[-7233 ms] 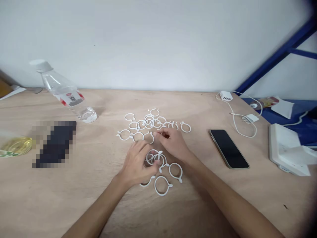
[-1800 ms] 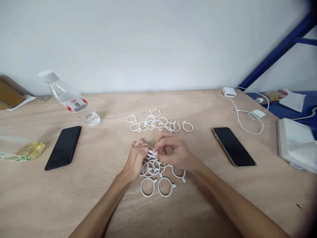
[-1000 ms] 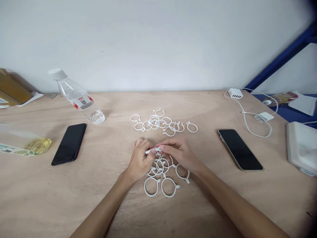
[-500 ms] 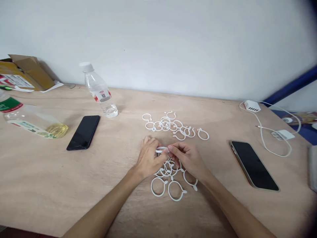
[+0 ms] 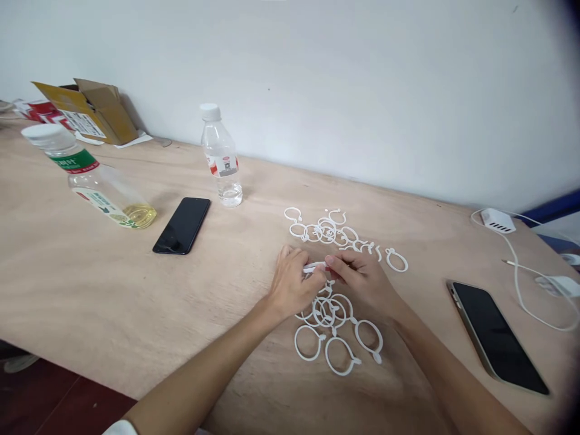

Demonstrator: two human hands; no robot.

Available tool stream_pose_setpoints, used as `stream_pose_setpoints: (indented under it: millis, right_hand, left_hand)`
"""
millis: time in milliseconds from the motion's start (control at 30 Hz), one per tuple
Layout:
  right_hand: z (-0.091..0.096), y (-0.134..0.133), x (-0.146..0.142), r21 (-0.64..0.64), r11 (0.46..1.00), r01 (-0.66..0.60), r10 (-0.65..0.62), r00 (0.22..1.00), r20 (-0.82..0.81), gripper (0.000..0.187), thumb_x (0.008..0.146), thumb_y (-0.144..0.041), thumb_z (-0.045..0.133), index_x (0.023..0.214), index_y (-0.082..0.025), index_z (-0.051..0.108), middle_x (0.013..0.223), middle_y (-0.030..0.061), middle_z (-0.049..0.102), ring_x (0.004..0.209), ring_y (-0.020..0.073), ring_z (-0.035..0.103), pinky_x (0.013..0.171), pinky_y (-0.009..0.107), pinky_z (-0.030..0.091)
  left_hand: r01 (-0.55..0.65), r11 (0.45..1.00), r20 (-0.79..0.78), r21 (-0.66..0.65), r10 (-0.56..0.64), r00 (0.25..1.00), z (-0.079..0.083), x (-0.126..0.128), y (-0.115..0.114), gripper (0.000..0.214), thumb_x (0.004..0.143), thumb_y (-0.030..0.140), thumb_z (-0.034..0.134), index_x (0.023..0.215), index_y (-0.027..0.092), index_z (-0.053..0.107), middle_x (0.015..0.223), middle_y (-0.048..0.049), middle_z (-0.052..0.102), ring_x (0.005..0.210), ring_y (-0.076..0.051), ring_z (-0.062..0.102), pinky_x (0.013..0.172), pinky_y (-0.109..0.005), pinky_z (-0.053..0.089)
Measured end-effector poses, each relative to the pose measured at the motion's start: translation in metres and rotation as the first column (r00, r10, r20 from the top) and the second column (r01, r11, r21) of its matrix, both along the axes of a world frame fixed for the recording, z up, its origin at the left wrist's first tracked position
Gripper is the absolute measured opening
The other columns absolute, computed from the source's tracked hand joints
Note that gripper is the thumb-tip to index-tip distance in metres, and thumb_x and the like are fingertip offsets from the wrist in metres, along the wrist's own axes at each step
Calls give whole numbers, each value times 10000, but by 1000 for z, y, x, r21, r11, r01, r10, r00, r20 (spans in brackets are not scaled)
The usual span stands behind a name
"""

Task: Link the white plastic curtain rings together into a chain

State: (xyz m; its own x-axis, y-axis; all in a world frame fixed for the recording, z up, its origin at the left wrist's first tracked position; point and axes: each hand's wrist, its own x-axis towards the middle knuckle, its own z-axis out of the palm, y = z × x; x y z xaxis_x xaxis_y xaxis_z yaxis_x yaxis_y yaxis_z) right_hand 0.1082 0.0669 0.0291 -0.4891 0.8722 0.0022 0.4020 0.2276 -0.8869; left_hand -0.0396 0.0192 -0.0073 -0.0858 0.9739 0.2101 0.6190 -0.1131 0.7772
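Between my two hands is a white plastic ring (image 5: pixel 313 267), seen nearly edge-on. My left hand (image 5: pixel 295 281) grips its left side, fingers curled and thumb pressed against it. The fingertips of my right hand (image 5: pixel 357 275) pinch the ring's right end, where the detail is hidden by the fingers. Below my hands lies a loose pile of similar white rings (image 5: pixel 327 311), each with a small tab or clasp. Beyond my hands is a second group of white rings (image 5: pixel 324 229), some of them open or partly covered by my right hand.
On the left stand a bottle with yellow liquid (image 5: pixel 104 193), a black phone (image 5: pixel 182 225) and a water bottle (image 5: pixel 222 157). An opened cardboard box (image 5: pixel 102 115) is at the back left. To the right lie another phone (image 5: pixel 498 335), a white charger (image 5: pixel 497 220) and a white cable (image 5: pixel 521 290).
The view has swung left, so things on the table appear shifted right. My hands have tilted the ring slightly and keep their grip on it.
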Motion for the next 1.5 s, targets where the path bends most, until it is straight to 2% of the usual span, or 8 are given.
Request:
stream_pose_setpoints:
  millis: [300, 400, 600, 833, 933, 1067, 1300, 1500]
  right_hand:
    - [-3, 11, -5, 60, 998, 17, -18, 1000, 19, 402, 881, -475, 472, 656, -169, 602, 597, 0, 545, 573, 136, 496, 538, 256, 373]
    - [-5, 33, -9, 225, 972, 67, -102, 984, 145, 318, 870, -418, 492, 754, -170, 654, 633, 7, 589, 604, 147, 520, 582, 263, 386]
    - [-12, 65, -27, 374, 895, -244, -5, 832, 555, 124, 791, -237, 585, 836, -182, 686, 772, 41, 629, 749, 175, 558, 677, 274, 392]
    - [-10, 55, -17, 499, 764, -409, 97, 838, 537, 157, 865, -165, 526, 872, -181, 682, 836, 78, 603, 880, 215, 530, 808, 326, 404]
    - [-4, 49, -8, 522, 734, -434, 133, 846, 516, 152, 874, -167, 524, 877, -181, 675, 829, 77, 591, 848, 214, 525, 786, 334, 412]
    - [4, 44, 4, 494, 768, -407, 185, 880, 438, 129, 874, -185, 535, 841, -177, 660, 818, 71, 583, 821, 207, 527, 747, 332, 420]
    - [7, 14, 18, 223, 971, -82, 54, 990, 130, 188, 890, -342, 527, 910, -196, 644, 793, 14, 631, 710, 155, 541, 649, 289, 413]
    - [-13, -16, 12, -67, 994, 85, -96, 979, -181, 251, 876, -375, 535, 921, -172, 675, 776, 25, 652, 739, 167, 600, 688, 293, 466]
  left_hand:
    - [-26, 1000, 21, 8, 25, 999, 0, 0, 0, 233, 824, 333, 460, 630, 211, 416, 680, -18, 504, 780, -207, 457, 720, -360, 413]
    - [16, 1000, -76, -14, -17, 997, 1, 4, -2, 144, 748, 325, 564, 703, 205, 498, 778, -28, 553, 859, -228, 456, 794, -402, 413]
    - [102, 994, -190, 42, -92, 977, 5, 6, -8, 95, 721, 314, 625, 723, 220, 624, 897, -45, 588, 953, -249, 472, 861, -436, 386]
    - [-145, 987, -152, 69, 154, 976, 3, 2, -4, 430, 853, 257, 490, 1276, 191, 457, 1338, -112, 468, 1194, -266, 419, 989, -460, 323]
    - [-120, 993, -208, 6, 118, 971, 1, 1, -2, 382, 893, 250, 436, 1272, 209, 455, 1355, -83, 498, 1230, -267, 402, 1029, -489, 267]
    - [-68, 998, -287, -14, 61, 956, -2, 2, 0, 272, 917, 246, 402, 1139, 226, 558, 1252, -44, 588, 1187, -254, 433, 1036, -488, 256]
    - [-94, 995, -243, 44, 102, 965, -1, 2, -1, 306, 908, 271, 438, 1194, 217, 533, 1295, -64, 550, 1201, -270, 408, 1018, -480, 250]
    - [82, 985, -36, 149, -77, 996, 5, 0, -7, 348, 969, 317, 298, 996, 223, 632, 956, -31, 679, 964, -212, 529, 890, -397, 299]
